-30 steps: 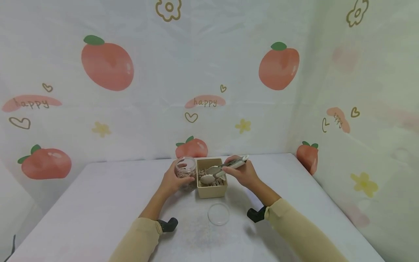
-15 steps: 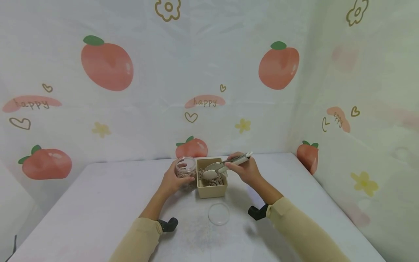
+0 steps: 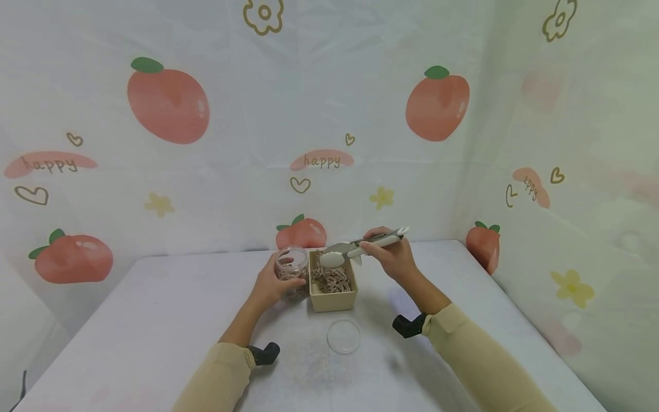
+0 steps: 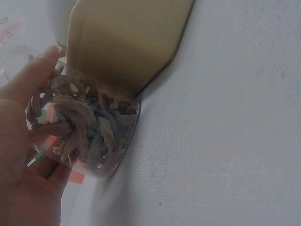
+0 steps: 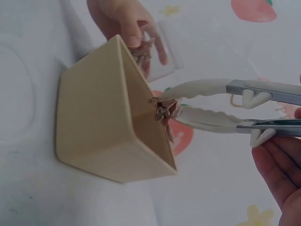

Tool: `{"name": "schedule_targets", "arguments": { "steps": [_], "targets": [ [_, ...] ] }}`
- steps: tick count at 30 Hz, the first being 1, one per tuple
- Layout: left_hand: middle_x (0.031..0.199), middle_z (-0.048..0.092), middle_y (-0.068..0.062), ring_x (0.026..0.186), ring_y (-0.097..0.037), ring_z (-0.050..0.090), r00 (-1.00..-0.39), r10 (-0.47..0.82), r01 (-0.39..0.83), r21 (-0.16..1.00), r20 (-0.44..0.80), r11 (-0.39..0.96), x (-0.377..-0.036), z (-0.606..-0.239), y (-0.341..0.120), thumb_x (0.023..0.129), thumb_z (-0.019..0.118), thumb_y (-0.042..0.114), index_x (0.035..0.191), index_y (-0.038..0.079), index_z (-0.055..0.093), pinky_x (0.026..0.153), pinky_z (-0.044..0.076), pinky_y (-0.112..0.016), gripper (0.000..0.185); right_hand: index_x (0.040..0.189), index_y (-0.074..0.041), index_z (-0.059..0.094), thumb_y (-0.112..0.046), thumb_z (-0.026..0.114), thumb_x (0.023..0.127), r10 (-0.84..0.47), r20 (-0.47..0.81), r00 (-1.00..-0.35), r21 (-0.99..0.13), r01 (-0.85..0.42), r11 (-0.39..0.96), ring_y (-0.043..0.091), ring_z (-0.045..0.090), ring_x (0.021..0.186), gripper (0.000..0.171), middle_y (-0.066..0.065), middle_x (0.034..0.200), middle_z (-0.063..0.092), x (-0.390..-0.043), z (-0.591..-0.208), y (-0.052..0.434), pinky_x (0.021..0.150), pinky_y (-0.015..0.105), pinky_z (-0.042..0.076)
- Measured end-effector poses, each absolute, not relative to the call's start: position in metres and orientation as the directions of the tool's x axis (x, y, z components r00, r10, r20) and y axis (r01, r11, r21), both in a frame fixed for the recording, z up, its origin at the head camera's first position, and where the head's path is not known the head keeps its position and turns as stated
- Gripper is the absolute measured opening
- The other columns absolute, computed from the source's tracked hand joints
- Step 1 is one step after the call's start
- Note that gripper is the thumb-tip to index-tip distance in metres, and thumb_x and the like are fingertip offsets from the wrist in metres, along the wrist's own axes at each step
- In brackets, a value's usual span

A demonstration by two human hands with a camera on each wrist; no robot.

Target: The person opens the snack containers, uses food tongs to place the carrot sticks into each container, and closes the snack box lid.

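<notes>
**Small curtained corner, apparently arranged for filming**

Seems to be an indoor booth, set up for recording on a tabletop. Has, beyond the left hand [image 3: 271,282] and the right hand [image 3: 397,260], a pale, slightly creased backdrop [image 3: 329,86], printed with red fruits [image 3: 168,103], yellow flowers [image 3: 382,197], brown hearts [image 3: 300,192] and the word "happy" [image 3: 322,161]. Continues, well to the right of the right hand, with a similar side panel [image 3: 607,240], joined to the backdrop in a corner. Offers, under both hands, a wide white table [image 3: 154,326], with a fine woven texture in the left wrist view. Includes, at both wrists, black devices [image 3: 265,354], also suggesting a recording place. Impossible to tell whether in a home or a studio.
</notes>
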State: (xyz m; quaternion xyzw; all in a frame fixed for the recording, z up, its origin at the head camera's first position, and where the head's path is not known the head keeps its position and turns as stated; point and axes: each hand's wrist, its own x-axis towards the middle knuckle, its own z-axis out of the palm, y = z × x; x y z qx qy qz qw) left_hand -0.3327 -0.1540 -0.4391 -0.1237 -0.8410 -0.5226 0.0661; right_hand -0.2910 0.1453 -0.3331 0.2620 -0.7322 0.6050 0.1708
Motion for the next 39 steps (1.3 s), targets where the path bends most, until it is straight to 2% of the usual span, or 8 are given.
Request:
{"name": "schedule_targets", "arguments": {
  "steps": [5,11,17,24,33,39],
  "targets": [
    [0.137,0.054,-0.008,0.128,-0.028,0.046,-0.962,0.145,0.273,0.865,0.233,0.420,-0.332,-0.439,-0.154,0.073,0.087,0.028,0.148,0.017,0.033,0.105,0.035,-0.047,0.092,0.097,0.015,0.063,0.004,0.068,0.086,-0.163,0.592,-0.789,-0.773,-0.613,0.164,0.016,0.065,0.074,0.016,0.024,0.088,0.067,-0.291,-0.320,0.143,0.069,0.025,0.054],
    [0.138,0.053,-0.009,0.128,-0.029,0.046,-0.962,0.148,0.271,0.868,0.230,0.416,-0.333,-0.440,-0.155,0.073,0.087,0.029,0.148,0.018,0.032,0.105,0.036,-0.047,0.094,0.097,0.014,0.064,0.002,0.067,0.087,-0.147,0.637,-0.757,-0.725,-0.653,0.217,0.012,0.062,0.072,0.016,0.022,0.090,0.066,-0.286,-0.304,0.134,0.067,0.024,0.053],
    [0.137,0.053,-0.008,0.127,-0.029,0.047,-0.963,0.143,0.269,0.863,0.229,0.428,-0.334,-0.441,-0.154,0.073,0.086,0.031,0.148,0.018,0.032,0.105,0.036,-0.048,0.093,0.099,0.016,0.063,0.006,0.067,0.085,-0.149,0.632,-0.760,-0.747,-0.649,0.144,0.007,0.063,0.074,0.017,0.024,0.094,0.065,-0.286,-0.295,0.121,0.068,0.024,0.054],
    [0.138,0.052,-0.007,0.128,-0.029,0.046,-0.966,0.142,0.256,0.863,0.214,0.435,-0.334,-0.439,-0.153,0.074,0.086,0.034,0.149,0.021,0.030,0.105,0.036,-0.050,0.094,0.100,0.017,0.061,0.008,0.065,0.086,-0.204,0.631,-0.748,-0.755,-0.653,0.060,0.009,0.062,0.074,0.017,0.023,0.091,0.065,-0.289,-0.297,0.105,0.068,0.024,0.052],
    [0.136,0.053,-0.006,0.127,-0.028,0.047,-0.966,0.140,0.255,0.872,0.216,0.417,-0.334,-0.441,-0.154,0.074,0.086,0.032,0.150,0.018,0.029,0.105,0.036,-0.049,0.096,0.101,0.017,0.061,0.006,0.066,0.086,-0.221,0.614,-0.758,-0.763,-0.642,0.082,0.010,0.063,0.079,0.020,0.026,0.093,0.066,-0.291,-0.302,0.098,0.069,0.023,0.052],
    [0.138,0.049,-0.011,0.128,-0.031,0.045,-0.971,0.127,0.239,0.868,0.204,0.436,-0.334,-0.441,-0.155,0.073,0.086,0.036,0.151,0.016,0.028,0.105,0.035,-0.051,0.099,0.102,0.017,0.062,0.004,0.066,0.087,-0.212,0.602,-0.770,-0.767,-0.632,0.114,0.009,0.062,0.078,0.020,0.028,0.095,0.065,-0.289,-0.302,0.097,0.069,0.024,0.052]
  ]
}}
